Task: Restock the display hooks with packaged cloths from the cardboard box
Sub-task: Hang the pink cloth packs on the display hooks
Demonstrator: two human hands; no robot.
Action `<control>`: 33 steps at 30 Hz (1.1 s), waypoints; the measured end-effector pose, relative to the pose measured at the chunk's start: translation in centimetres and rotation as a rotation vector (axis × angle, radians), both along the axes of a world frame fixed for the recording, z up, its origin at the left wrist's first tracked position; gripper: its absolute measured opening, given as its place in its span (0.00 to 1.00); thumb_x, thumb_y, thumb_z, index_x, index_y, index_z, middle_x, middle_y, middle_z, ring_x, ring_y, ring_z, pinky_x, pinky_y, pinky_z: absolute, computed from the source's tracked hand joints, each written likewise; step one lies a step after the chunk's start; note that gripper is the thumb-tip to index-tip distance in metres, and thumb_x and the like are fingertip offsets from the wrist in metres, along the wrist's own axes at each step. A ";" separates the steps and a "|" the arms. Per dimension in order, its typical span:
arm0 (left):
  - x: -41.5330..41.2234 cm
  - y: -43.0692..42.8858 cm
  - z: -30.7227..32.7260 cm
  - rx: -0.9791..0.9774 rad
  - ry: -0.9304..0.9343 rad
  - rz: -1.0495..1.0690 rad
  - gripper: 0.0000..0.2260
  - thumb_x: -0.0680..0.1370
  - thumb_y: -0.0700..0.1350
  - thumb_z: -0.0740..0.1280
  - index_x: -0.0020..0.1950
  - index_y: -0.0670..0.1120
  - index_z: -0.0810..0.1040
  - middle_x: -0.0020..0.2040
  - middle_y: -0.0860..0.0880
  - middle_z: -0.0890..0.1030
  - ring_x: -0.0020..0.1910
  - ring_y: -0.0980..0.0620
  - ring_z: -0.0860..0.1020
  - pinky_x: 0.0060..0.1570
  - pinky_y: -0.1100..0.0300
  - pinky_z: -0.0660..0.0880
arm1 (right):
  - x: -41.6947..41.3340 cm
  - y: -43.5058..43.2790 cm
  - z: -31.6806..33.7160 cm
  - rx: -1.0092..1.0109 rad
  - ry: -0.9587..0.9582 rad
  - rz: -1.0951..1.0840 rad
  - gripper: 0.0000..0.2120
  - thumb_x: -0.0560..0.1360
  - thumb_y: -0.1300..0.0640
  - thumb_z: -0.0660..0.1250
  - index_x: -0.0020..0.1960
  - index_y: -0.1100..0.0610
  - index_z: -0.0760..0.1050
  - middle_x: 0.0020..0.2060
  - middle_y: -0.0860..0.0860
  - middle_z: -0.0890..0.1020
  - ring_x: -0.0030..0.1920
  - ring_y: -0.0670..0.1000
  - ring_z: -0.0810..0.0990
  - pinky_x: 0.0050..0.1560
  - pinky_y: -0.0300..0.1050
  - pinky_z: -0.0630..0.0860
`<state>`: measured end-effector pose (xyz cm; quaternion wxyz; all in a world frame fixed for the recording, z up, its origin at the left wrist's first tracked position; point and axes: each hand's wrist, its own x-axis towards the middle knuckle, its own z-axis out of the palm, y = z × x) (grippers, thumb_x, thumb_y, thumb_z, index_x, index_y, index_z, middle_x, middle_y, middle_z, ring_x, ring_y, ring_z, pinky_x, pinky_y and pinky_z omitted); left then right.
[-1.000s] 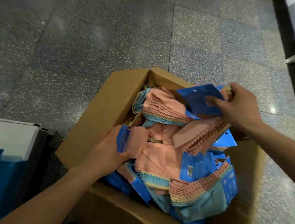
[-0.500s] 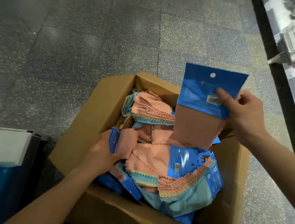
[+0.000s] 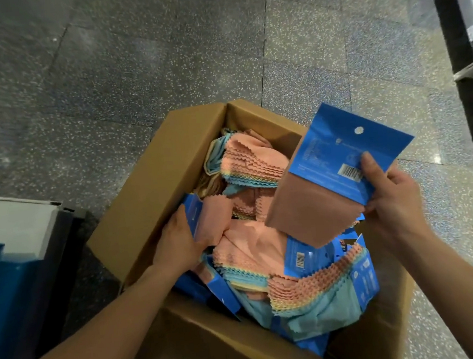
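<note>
**A:** What stood at the far left?

**B:** A blue-and-white container, cut off by the frame edge, so I could not tell what kind. It sat on the grey speckled floor tiles, just beside the cardboard box.

**A:** Just the one box?

**B:** One, with its flaps open, heaped with packaged cloths. They were peach, yellow and teal layers with zigzag edges under blue cards, too jumbled to count.

**A:** And the hands?

**B:** Two. The left hand was inside the box at its left wall, gripping the left-side pack, which was a blue card with a peach cloth. The forearm crossed the near flap.

**A:** Was there any writing in the heap?

**B:** A barcode showed on one card. The white print beside it was too small to read.

**A:** What was further right?

**B:** The right hand pinched the raised pack, thumb pressed on its blue header card. It held the pack tilted above the box's right side, clear of the heap and hiding the cloths behind it. The card carried a round hang hole, a small logo, lines of white text I couldn't read, and a barcode label beside the thumb.

**A:** And beyond that?

**B:** A dark shelf upright ran along the right edge.
</note>
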<state>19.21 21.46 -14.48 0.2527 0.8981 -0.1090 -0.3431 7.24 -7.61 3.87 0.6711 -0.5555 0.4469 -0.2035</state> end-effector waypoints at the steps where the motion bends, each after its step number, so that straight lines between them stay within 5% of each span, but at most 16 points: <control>1: 0.0 0.0 -0.4 0.010 0.014 0.010 0.44 0.69 0.58 0.76 0.78 0.50 0.56 0.70 0.46 0.72 0.67 0.44 0.73 0.62 0.42 0.75 | 0.0 0.0 -0.2 0.001 0.005 0.000 0.12 0.72 0.50 0.71 0.40 0.59 0.74 0.37 0.55 0.83 0.37 0.51 0.83 0.39 0.46 0.82; 7: -0.4 -0.6 -2.7 0.092 -0.049 0.023 0.38 0.73 0.49 0.75 0.77 0.42 0.60 0.69 0.40 0.71 0.66 0.40 0.72 0.63 0.44 0.73 | -0.1 -0.4 -0.8 -0.028 0.052 -0.004 0.12 0.74 0.51 0.70 0.40 0.59 0.75 0.36 0.54 0.84 0.35 0.50 0.83 0.36 0.44 0.82; 10: -1.0 -0.6 -3.2 0.111 -0.025 0.044 0.35 0.74 0.46 0.74 0.76 0.41 0.62 0.66 0.40 0.72 0.63 0.39 0.74 0.59 0.45 0.75 | -0.2 -0.4 -1.0 -0.041 0.061 -0.002 0.11 0.74 0.50 0.71 0.42 0.58 0.76 0.42 0.58 0.83 0.40 0.54 0.83 0.42 0.50 0.82; 15: -1.0 0.6 -2.0 -0.094 -0.023 0.198 0.21 0.77 0.44 0.72 0.69 0.46 0.73 0.54 0.49 0.79 0.49 0.50 0.77 0.47 0.57 0.72 | -0.5 -0.3 -0.8 -0.066 0.057 0.022 0.10 0.77 0.52 0.69 0.43 0.58 0.77 0.35 0.51 0.85 0.35 0.50 0.84 0.35 0.43 0.82; 22: -1.1 0.2 3.2 -0.307 -0.079 0.386 0.19 0.75 0.52 0.75 0.64 0.51 0.79 0.52 0.56 0.82 0.50 0.56 0.80 0.43 0.63 0.74 | -0.9 0.2 0.6 -0.048 0.001 0.002 0.11 0.76 0.52 0.70 0.39 0.57 0.75 0.31 0.50 0.83 0.33 0.50 0.82 0.33 0.44 0.80; 26: -0.7 -0.9 8.0 -0.461 0.008 0.509 0.15 0.73 0.49 0.77 0.57 0.55 0.80 0.51 0.56 0.85 0.48 0.55 0.84 0.44 0.49 0.83 | -1.4 0.3 2.8 -0.045 -0.032 0.011 0.12 0.75 0.50 0.70 0.41 0.58 0.75 0.28 0.48 0.82 0.28 0.46 0.80 0.29 0.41 0.78; 31: 0.0 -1.1 16.6 -0.580 -0.072 0.469 0.07 0.72 0.47 0.78 0.47 0.48 0.84 0.37 0.54 0.84 0.34 0.66 0.81 0.34 0.70 0.76 | -2.8 0.1 7.5 -0.047 -0.036 0.042 0.26 0.60 0.38 0.78 0.47 0.57 0.79 0.40 0.55 0.86 0.36 0.52 0.84 0.35 0.45 0.81; 33: 0.2 -0.7 20.5 -0.639 -0.068 0.450 0.12 0.69 0.54 0.78 0.46 0.48 0.85 0.39 0.51 0.86 0.38 0.60 0.83 0.42 0.58 0.82 | -3.4 0.0 9.8 -0.058 -0.054 0.050 0.29 0.57 0.35 0.80 0.47 0.55 0.81 0.44 0.58 0.85 0.41 0.56 0.84 0.40 0.50 0.81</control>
